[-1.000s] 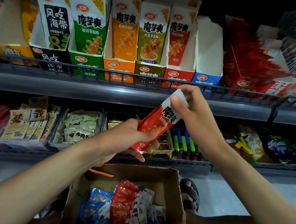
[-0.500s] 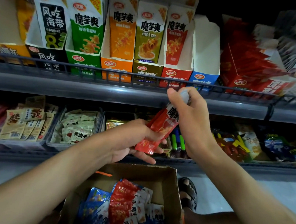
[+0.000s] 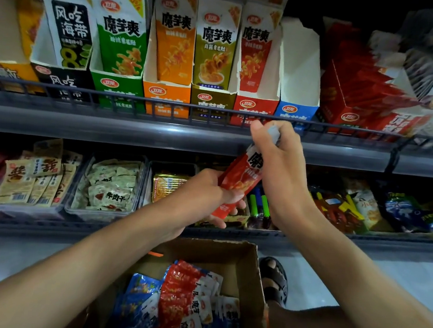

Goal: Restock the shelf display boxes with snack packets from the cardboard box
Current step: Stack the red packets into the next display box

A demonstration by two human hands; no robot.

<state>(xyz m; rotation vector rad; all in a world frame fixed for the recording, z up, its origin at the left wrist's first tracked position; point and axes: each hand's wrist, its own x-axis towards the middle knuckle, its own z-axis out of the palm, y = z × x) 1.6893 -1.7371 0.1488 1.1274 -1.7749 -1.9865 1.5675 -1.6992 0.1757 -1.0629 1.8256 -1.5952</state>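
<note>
The black-and-white packet (image 3: 70, 23) reads 风吃海带 with a big 8, and its black display box (image 3: 63, 81) shows 风吃. The green packet (image 3: 121, 28), orange packet (image 3: 175, 26), olive packet (image 3: 217, 35) and red shelf packet (image 3: 255, 34) each read 魔芋爽, the green one with 20% in its yellow corner, and the blue display box (image 3: 289, 109) carries a red oval 卫龙 logo. The red packet (image 3: 243, 177) I hold shows 魔, and a pale packet (image 3: 111, 197) in the lower tray (image 3: 103, 214) reads 牛肉干.

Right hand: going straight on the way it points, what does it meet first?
Likely the wire rail along the upper shelf's front, just above the right hand and its red packets; the red display box stands right behind it. Depth is unclear, so this is a guess.
</note>
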